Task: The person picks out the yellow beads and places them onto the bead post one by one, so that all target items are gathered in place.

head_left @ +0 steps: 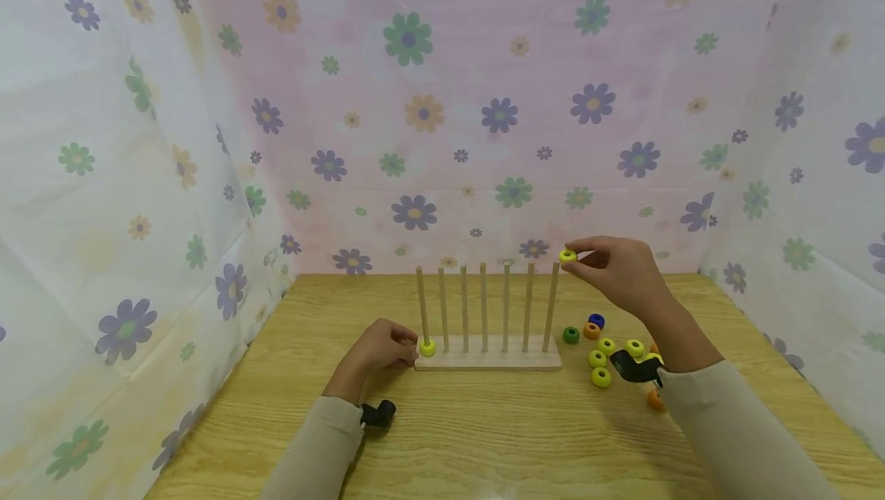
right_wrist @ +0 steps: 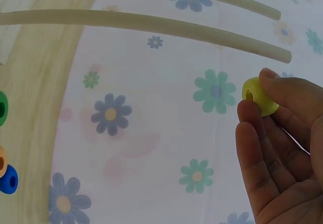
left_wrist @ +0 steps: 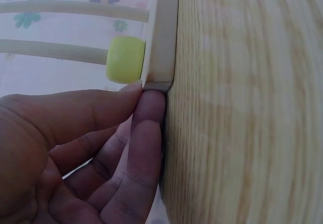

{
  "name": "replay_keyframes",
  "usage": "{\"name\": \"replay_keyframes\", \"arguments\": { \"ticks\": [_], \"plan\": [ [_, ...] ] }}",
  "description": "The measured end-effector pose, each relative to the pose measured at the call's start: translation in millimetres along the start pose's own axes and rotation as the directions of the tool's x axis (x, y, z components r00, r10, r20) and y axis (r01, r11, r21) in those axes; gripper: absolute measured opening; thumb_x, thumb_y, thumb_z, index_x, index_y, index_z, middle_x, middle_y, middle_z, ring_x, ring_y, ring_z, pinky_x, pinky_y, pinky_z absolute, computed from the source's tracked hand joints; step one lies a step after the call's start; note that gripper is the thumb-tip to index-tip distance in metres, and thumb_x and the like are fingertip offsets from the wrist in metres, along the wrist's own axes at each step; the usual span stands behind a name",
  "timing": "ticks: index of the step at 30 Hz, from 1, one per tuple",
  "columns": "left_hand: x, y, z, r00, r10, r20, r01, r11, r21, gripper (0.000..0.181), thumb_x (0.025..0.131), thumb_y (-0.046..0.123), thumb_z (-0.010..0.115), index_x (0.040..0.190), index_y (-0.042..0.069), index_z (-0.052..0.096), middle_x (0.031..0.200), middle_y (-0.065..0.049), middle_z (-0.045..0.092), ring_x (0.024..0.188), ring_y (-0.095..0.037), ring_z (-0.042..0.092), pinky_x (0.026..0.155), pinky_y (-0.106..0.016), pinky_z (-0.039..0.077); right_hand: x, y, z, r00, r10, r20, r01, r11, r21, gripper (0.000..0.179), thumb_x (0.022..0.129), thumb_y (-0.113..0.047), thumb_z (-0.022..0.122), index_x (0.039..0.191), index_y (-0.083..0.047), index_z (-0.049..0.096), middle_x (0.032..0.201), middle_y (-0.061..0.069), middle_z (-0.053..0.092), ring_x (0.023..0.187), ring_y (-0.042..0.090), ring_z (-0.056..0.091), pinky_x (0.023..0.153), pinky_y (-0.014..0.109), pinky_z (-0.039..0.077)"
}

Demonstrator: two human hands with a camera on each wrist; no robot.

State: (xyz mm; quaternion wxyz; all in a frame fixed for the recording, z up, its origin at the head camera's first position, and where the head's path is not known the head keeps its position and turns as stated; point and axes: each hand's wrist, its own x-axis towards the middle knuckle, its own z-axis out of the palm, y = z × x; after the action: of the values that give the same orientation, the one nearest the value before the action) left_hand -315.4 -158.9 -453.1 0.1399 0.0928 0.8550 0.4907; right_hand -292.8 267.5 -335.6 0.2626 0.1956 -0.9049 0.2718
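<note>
Yellow and pinched between thumb and fingertips, one bead (head_left: 567,259) is in the right hand (head_left: 615,273), which I see from my remote seat near the top of the rightmost peg (head_left: 550,308); the right wrist view shows the two apart. At the left end of the wooden base (head_left: 484,362), the left hand (head_left: 383,345) grips the corner, thumb and fingers close together. A second yellow bead (head_left: 428,350) sits around the leftmost peg (head_left: 422,300), at its foot. Loose beads (head_left: 600,382), yellow, orange, green and blue, lie on the table (head_left: 484,438) to the base's right.
</note>
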Motion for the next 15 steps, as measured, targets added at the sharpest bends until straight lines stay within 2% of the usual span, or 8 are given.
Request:
{"name": "replay_keyframes", "arguments": {
  "ticks": [6,15],
  "plan": [
    [-1.2,-0.1,0.5,1.0,-0.008,-0.016,0.008,1.0,0.004,0.036,0.093,0.003,0.075,0.127,-0.005,0.07,0.1,-0.012,0.073,0.082,-0.018,0.074,0.075,-0.035,0.063,8.3,-12.1,-1.8,1.0,0.002,-0.01,-0.002,1.0,0.03,0.029,0.092,-0.026,0.081,0.12,-0.016,0.078,0.101,0.005,0.08,0.08,0.017,0.076,0.066,0.029,0.06],
    [0.2,-2.6,0.2,1.0,-0.003,-0.014,0.003,1.0,-0.003,0.035,0.093,0.005,0.075,0.127,-0.003,0.071,0.1,-0.011,0.074,0.083,-0.018,0.074,0.075,-0.035,0.063,19.4,-20.5,-1.3,0.996,-0.077,-0.054,0.079,0.997,0.022,0.028,0.092,-0.024,0.082,0.118,-0.014,0.079,0.102,0.006,0.08,0.076,0.016,0.075,0.063,0.023,0.057]
  ]
}}
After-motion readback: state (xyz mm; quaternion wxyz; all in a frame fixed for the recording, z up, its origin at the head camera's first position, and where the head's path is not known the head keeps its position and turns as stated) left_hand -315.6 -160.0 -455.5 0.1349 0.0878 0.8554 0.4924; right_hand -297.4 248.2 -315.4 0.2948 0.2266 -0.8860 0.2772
